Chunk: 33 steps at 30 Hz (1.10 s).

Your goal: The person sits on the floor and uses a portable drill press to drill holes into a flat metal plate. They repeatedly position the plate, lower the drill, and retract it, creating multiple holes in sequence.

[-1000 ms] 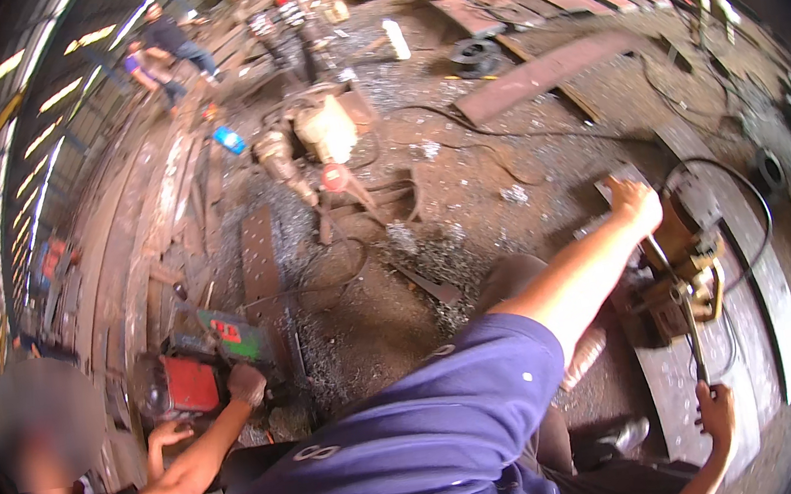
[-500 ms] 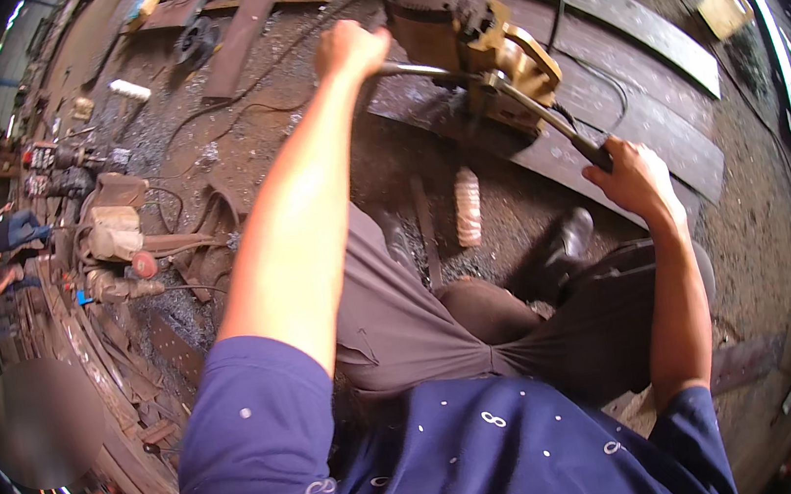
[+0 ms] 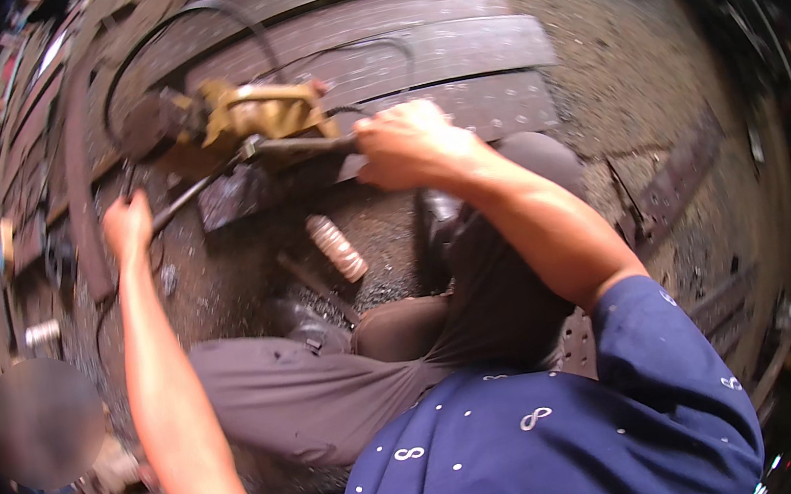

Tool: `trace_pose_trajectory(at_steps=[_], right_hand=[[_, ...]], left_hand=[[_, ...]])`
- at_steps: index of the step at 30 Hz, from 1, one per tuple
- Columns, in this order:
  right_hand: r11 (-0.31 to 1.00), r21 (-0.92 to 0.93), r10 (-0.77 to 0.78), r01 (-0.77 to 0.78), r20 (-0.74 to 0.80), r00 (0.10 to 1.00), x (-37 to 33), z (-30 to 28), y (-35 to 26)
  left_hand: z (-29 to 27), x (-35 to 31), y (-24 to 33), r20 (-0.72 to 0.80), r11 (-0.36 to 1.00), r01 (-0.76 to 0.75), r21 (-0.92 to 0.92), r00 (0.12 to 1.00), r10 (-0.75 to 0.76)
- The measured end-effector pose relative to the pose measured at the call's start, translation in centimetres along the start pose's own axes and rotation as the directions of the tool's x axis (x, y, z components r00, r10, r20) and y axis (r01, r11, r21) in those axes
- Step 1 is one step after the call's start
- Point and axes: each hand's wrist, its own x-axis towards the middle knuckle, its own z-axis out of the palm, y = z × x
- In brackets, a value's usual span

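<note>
A yellow machine with a dark motor end (image 3: pixel 266 113), which looks like a magnetic drill, lies over the flat steel plates ahead of me. Two long lever handles spread from its hub. My right hand (image 3: pixel 407 142) is wrapped round the dark grip of the right lever handle (image 3: pixel 309 146). At the far end of the left lever handle (image 3: pixel 201 187) my left hand (image 3: pixel 128 223) is closed in a fist; blur softens its fingers. A dark cable (image 3: pixel 233 10) loops above the machine. Between my boots and the plates lies a pale, ribbed, wrapped roll (image 3: pixel 336 247).
Drilled steel plates (image 3: pixel 450 48) lie side by side under and beyond the machine. A long steel bar (image 3: pixel 84 186) is at the left. More perforated strips (image 3: pixel 673 178) rest on the dirty floor at the right. A white roll (image 3: pixel 43 333) lies at far left.
My view has swung to the right, so the machine and plates appear farther left. Both hands stay at the lever handles, and the levers now lie at a different angle in the picture.
</note>
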Motion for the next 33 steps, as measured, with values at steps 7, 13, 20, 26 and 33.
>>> trace_pose_trajectory(at_steps=[7, 13, 20, 26, 33], right_hand=[[0.999, -0.006, -0.048, 0.048, -0.071, 0.996, -0.3, 1.4, 1.3], [1.000, 0.007, -0.025, 0.025, -0.021, 0.999, -0.2, 1.0, 0.6], [0.999, 0.015, -0.050, 0.051, -0.031, 0.998, -0.7, 0.9, 0.8], [0.999, 0.032, -0.026, 0.026, -0.019, 1.000, 0.5, 1.4, 0.7], [0.999, 0.025, -0.031, 0.031, 0.005, 0.999, 1.6, 2.0, 0.7]], left_hand=[[0.9, 0.9, 0.7, 0.052, 0.998, -0.064, -0.020, 0.996, 0.065], [0.6, 1.3, -0.2, 0.018, 0.992, -0.111, 0.066, 0.994, 0.110], [0.0, 1.2, 0.2, 0.054, 0.992, -0.079, 0.100, 0.996, 0.074], [0.1, 1.6, -0.2, 0.071, 0.985, -0.055, 0.164, 0.997, 0.044], [-0.1, 1.7, 0.2, 0.104, 0.975, -0.053, 0.217, 0.994, 0.031]])
